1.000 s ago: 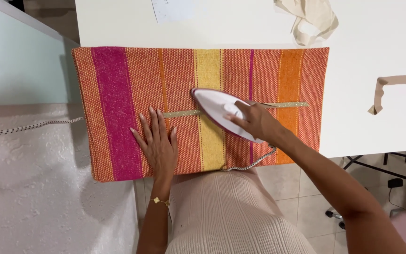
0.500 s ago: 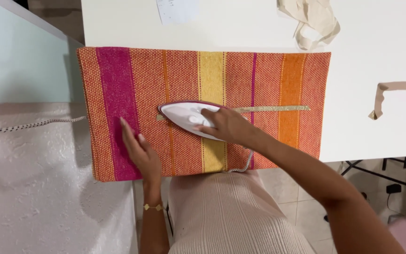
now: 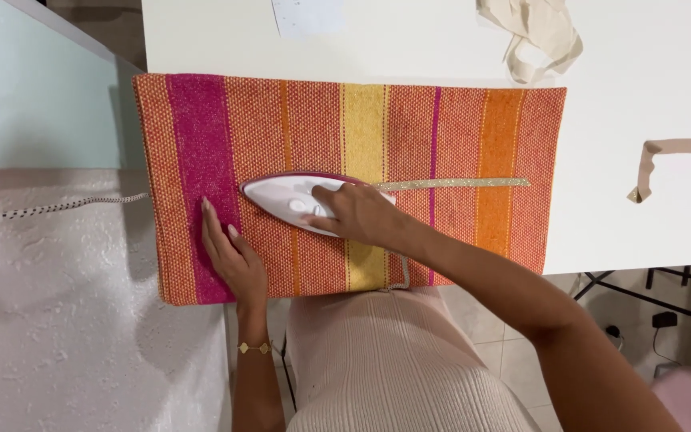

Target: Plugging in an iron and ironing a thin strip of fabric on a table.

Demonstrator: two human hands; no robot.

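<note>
A striped woven cloth (image 3: 457, 128) in orange, pink and yellow lies flat on the white table (image 3: 641, 96). A thin glittery gold ribbon (image 3: 457, 184) runs across it to the right. My right hand (image 3: 357, 214) grips a white clothes iron (image 3: 285, 198) with a dark red edge; its tip points left, resting on the cloth over the ribbon's left part. My left hand (image 3: 232, 254) lies flat on the pink stripe, just below and left of the iron's tip, fingers together and pressing the cloth.
A beige fabric strip (image 3: 669, 156) lies on the table at the right. Crumpled cream tape (image 3: 533, 36) and a sheet of paper (image 3: 305, 14) sit at the far edge. A white textured surface (image 3: 65, 320) with a braided cord (image 3: 65, 206) is at the left.
The iron has slid left along the ribbon, from the yellow stripe to the orange stripes beside the pink one. My left hand moved left onto the pink stripe.
</note>
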